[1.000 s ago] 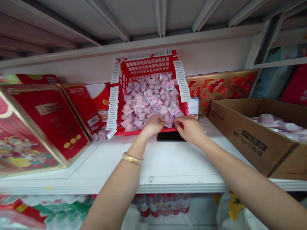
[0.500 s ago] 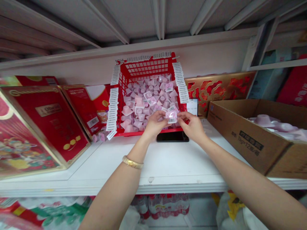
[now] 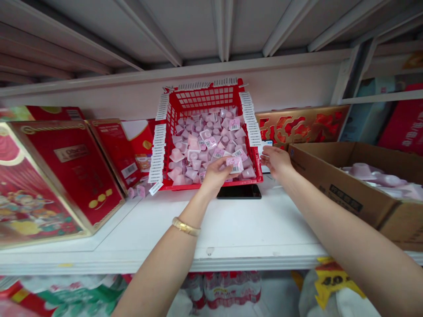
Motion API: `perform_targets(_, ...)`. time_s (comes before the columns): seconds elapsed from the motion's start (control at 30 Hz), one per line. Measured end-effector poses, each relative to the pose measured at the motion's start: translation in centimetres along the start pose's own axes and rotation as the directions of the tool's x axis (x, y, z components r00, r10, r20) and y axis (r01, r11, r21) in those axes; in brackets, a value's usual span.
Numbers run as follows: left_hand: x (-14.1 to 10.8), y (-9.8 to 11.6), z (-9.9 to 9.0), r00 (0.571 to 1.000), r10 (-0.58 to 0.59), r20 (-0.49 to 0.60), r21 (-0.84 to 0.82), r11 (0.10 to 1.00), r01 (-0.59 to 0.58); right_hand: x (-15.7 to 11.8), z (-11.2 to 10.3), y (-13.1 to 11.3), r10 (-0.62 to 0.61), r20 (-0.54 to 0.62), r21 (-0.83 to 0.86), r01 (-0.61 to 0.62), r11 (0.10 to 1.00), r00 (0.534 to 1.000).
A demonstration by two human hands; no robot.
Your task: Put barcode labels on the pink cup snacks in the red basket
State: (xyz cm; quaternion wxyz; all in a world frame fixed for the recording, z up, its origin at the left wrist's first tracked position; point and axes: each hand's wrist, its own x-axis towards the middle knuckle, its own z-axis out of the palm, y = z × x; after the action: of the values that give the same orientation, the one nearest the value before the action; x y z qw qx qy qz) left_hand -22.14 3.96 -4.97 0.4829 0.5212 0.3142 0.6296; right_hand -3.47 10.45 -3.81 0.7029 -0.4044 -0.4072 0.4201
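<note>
My left hand grips a small pale-pink jelly cup, its lid bearing a barcode label, over the near edge of the red basket. Heaps of similar pink and lilac jelly cups fill the basket, a few with barcode labels on their lids. Just outside the basket's right rim is my right hand, fingers loosely stretched and apart, with nothing visible in them. Near its fingertips, barcode sticker strips hang along the right rim. More sticker strips line the left rim.
A black phone lies at the basket's front edge. On the right stands an open cardboard box holding more cups. Red gift boxes stand at left. A gold-and-red panel leans behind. Shelf beams run overhead.
My right hand has left the jelly cup and moved right, past the basket's right rim. My left hand alone keeps hold of the cup. The view has shifted slightly.
</note>
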Motion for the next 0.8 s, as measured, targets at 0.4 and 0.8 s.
perform_targets(0.4,-0.1,0.1,0.0,1.000,-0.023,0.009,0.008,1.000,0.023,0.4,0.9,-0.3,0.144,0.021,0.174,-0.146,0.974,0.989)
perform_targets(0.8,0.1,-0.3,-0.1,1.000,-0.003,0.011,0.006,1.000,0.002,-4.2,1.7,-0.5,-0.079,0.061,0.276,0.060,0.959,0.995)
